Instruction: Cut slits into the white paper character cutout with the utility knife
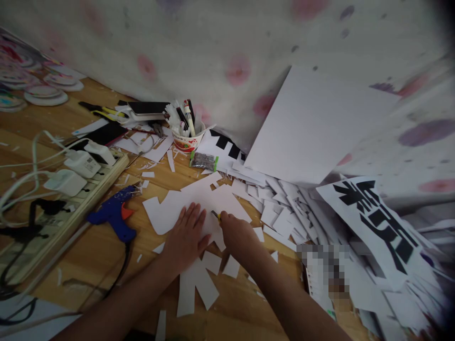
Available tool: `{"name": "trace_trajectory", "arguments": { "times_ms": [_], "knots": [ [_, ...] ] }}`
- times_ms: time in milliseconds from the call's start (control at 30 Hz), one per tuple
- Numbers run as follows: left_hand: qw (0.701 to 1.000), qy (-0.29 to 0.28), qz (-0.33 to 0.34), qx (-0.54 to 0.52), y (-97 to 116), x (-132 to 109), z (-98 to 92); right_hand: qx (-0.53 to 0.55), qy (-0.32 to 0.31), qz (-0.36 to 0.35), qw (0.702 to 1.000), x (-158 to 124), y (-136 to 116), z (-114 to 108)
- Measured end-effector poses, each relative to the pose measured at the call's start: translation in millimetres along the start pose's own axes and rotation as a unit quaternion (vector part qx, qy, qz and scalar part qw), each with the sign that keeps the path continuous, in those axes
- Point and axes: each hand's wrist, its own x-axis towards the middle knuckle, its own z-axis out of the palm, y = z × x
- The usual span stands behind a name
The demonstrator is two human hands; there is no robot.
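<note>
A white cut-out sheet [163, 211] with notched edges lies on the wooden table. Pressed flat on its middle is my left hand [187, 234], fingers stretched out. My right hand [239, 235] is closed round a yellow-handled craft knife [215, 215], whose dark blade points up and left over the sheet. Most of the knife's handle is hidden inside my fist. Whether the blade tip touches the sheet I cannot tell. Nearer to me, partly under my wrists, lies another white cut piece [195, 286] with several prongs.
A blue glue gun [115, 213] and a power strip [95, 187] with chargers and cables lie left. A paper cup of pens [186, 139] stands behind. Paper scraps [284, 220] pile up right, beside a sheet with black characters [373, 222]. A large white board [313, 128] leans on the patterned curtain.
</note>
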Motion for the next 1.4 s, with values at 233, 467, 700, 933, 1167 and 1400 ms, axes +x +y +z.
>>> {"name": "trace_trajectory", "arguments": {
  "times_ms": [233, 467, 700, 933, 1167, 1400],
  "knots": [
    [1.000, 0.000, -0.011, -0.005, 2, 1, -2.0, -0.015, -0.005, -0.017, 1.000, -2, 2, -11],
    [0.999, -0.004, -0.030, 0.012, 5, 4, -6.5, -0.015, -0.013, -0.027, 0.999, -2, 5, -14],
    [0.999, 0.002, -0.035, 0.012, 3, 3, -2.2, -0.025, -0.030, -0.026, 0.999, -8, 5, -16],
    [0.999, 0.010, -0.037, 0.006, 4, 2, -1.5, -0.038, -0.043, -0.030, 0.998, -11, 3, -17],
    [0.999, -0.008, -0.035, 0.021, 5, 4, -5.4, -0.055, -0.033, -0.045, 0.997, -22, 13, -6],
    [0.999, -0.006, -0.036, 0.012, 3, 4, -2.6, -0.063, -0.022, -0.048, 0.997, -32, 18, 3]
  ]
}}
